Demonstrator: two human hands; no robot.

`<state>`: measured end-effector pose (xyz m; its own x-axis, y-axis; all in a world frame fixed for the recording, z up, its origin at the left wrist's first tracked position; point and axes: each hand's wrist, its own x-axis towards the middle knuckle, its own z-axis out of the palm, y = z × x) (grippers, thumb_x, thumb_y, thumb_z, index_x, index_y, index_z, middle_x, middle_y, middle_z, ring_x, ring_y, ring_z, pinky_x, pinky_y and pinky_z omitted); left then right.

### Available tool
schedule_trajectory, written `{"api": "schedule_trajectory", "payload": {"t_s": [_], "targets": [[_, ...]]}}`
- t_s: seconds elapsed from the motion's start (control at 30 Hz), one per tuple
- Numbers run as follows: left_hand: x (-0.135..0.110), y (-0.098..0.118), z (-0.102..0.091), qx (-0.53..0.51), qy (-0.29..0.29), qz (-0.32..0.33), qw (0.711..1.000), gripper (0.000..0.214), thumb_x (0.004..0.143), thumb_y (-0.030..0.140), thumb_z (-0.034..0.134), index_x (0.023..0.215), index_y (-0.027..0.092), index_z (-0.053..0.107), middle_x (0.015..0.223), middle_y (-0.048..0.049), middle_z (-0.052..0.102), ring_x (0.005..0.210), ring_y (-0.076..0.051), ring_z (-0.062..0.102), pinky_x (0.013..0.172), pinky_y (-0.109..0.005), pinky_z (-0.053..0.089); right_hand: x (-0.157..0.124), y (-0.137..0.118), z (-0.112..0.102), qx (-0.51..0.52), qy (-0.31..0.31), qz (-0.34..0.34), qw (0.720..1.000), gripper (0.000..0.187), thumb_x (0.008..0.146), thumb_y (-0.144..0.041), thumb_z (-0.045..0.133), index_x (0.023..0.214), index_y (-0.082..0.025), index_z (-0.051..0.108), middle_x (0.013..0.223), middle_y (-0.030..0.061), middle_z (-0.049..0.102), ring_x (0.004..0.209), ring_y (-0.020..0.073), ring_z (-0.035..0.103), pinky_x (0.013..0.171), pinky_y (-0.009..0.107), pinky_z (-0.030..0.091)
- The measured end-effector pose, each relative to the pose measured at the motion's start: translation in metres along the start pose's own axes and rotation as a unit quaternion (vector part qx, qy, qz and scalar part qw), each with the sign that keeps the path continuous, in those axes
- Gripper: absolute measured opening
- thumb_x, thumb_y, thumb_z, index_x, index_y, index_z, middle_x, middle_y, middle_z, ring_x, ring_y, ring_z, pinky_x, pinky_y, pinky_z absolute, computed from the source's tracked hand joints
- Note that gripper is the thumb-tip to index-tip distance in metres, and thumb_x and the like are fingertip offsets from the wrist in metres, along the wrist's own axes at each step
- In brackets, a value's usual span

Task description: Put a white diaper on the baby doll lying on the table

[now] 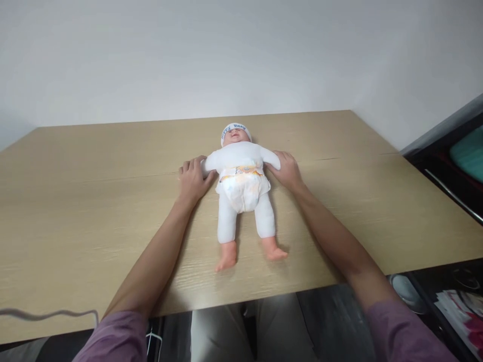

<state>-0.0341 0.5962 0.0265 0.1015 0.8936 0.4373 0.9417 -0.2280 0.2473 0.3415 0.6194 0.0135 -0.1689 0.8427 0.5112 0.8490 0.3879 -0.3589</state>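
A baby doll [239,153] with a white cloth body lies face up on the wooden table, its head toward the wall. It wears a white cap [234,127] with blue lettering and a diaper [244,188] with an orange patterned waistband around its hips. Its bare plastic feet [228,255] point toward me. On the left, my left hand [194,177] is closed around the end of one doll arm. My right hand [287,170] grips the end of the other arm. Both doll arms are spread sideways, and their hands are hidden in my grasp.
The wooden table [94,226] runs back to a pale wall [226,55]. A white cable [49,315] lies along the near left edge. At the right stand a dark shelf with a green item [470,153] and, lower down, some papers [458,317].
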Motion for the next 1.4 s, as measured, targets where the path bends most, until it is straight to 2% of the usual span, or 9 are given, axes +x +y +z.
{"api": "schedule_trajectory", "payload": {"t_s": [0.17,0.3,0.4,0.53,0.67,0.8,1.13,1.27,1.4], "targets": [[-0.005,0.028,-0.028,0.013,-0.080,-0.090,0.993,0.059,0.098,0.055,0.056,0.137,0.011,0.062,0.127,-0.0247,0.075,0.121,-0.044,0.066,0.107,-0.054,0.046,0.001,-0.024,-0.014,0.024,0.002,0.039,0.999,0.052,0.108,-0.057,0.053,0.133,-0.016,0.071,0.131,0.0198,0.076,0.123,0.0379,0.066,0.109,0.050,0.053],[-0.052,0.069,-0.081,-0.076,-0.128,-0.183,0.972,0.061,0.091,0.071,0.063,0.124,0.019,0.061,0.112,-0.0163,0.078,0.099,-0.038,0.073,0.082,-0.042,0.053,-0.019,-0.054,-0.045,0.091,-0.009,0.104,0.990,0.044,0.102,-0.051,0.058,0.125,-0.017,0.073,0.124,0.0189,0.079,0.114,0.0350,0.069,0.101,0.046,0.055],[-0.130,0.104,-0.123,-0.121,-0.111,-0.189,0.968,0.055,0.088,0.071,0.066,0.113,0.023,0.057,0.102,-0.0115,0.077,0.091,-0.036,0.074,0.074,-0.040,0.052,-0.061,-0.071,-0.084,0.154,-0.046,0.116,0.980,0.043,0.099,-0.051,0.060,0.125,-0.019,0.073,0.120,0.0135,0.082,0.105,0.0294,0.072,0.092,0.040,0.057],[-0.277,0.147,-0.160,-0.223,-0.127,-0.186,0.949,0.050,0.082,0.062,0.072,0.114,0.028,0.056,0.101,-0.0090,0.077,0.086,-0.035,0.075,0.072,-0.045,0.058,-0.145,-0.095,-0.151,0.231,-0.132,0.070,0.962,0.036,0.094,-0.046,0.067,0.120,-0.022,0.075,0.114,0.0074,0.082,0.099,0.0271,0.073,0.089,0.038,0.057],[-0.424,0.167,-0.169,-0.269,-0.197,-0.218,0.917,0.053,0.075,0.049,0.077,0.121,0.030,0.059,0.106,-0.0099,0.079,0.094,-0.037,0.078,0.080,-0.049,0.063,-0.236,-0.128,-0.206,0.255,-0.215,0.029,0.942,0.039,0.095,-0.041,0.071,0.131,-0.026,0.073,0.125,0.0073,0.080,0.114,0.0312,0.072,0.103,0.044,0.056],[-0.520,0.168,-0.167,-0.268,-0.267,-0.245,0.893,0.055,0.064,0.035,0.078,0.117,0.031,0.061,0.108,-0.0102,0.081,0.098,-0.040,0.079,0.081,-0.052,0.063,-0.303,-0.159,-0.214,0.235,-0.298,-0.005,0.925,0.035,0.099,-0.035,0.071,0.133,-0.032,0.072,0.128,0.0062,0.077,0.121,0.0317,0.069,0.108,0.046,0.053],[-0.550,0.170,-0.178,-0.203,-0.295,-0.272,0.893,0.042,0.081,0.064,0.071,0.103,0.030,0.060,0.099,-0.0085,0.078,0.098,-0.043,0.078,0.087,-0.057,0.061,-0.388,-0.174,-0.128,0.136,-0.343,0.010,0.929,0.043,0.104,-0.025,0.064,0.147,-0.023,0.069,0.137,0.0120,0.073,0.129,0.0304,0.064,0.115,0.050,0.051],[-0.568,0.165,-0.180,-0.178,-0.240,-0.218,0.929,0.045,0.080,0.078,0.070,0.104,0.041,0.069,0.104,-0.0095,0.079,0.100,-0.049,0.076,0.088,-0.068,0.059,-0.416,-0.177,-0.147,0.189,-0.289,0.036,0.938,0.036,0.113,-0.039,0.053,0.140,-0.027,0.075,0.144,0.0103,0.071,0.138,0.0309,0.062,0.126,0.058,0.043],[-0.561,0.167,-0.182,-0.140,-0.146,-0.136,0.970,0.039,0.097,0.066,0.063,0.114,0.031,0.071,0.128,-0.0131,0.076,0.116,-0.044,0.073,0.094,-0.063,0.058,-0.441,-0.179,-0.178,0.262,-0.282,0.091,0.918,0.030,0.109,-0.047,0.062,0.122,-0.028,0.081,0.127,0.0101,0.079,0.124,0.0333,0.072,0.115,0.052,0.054]]}}
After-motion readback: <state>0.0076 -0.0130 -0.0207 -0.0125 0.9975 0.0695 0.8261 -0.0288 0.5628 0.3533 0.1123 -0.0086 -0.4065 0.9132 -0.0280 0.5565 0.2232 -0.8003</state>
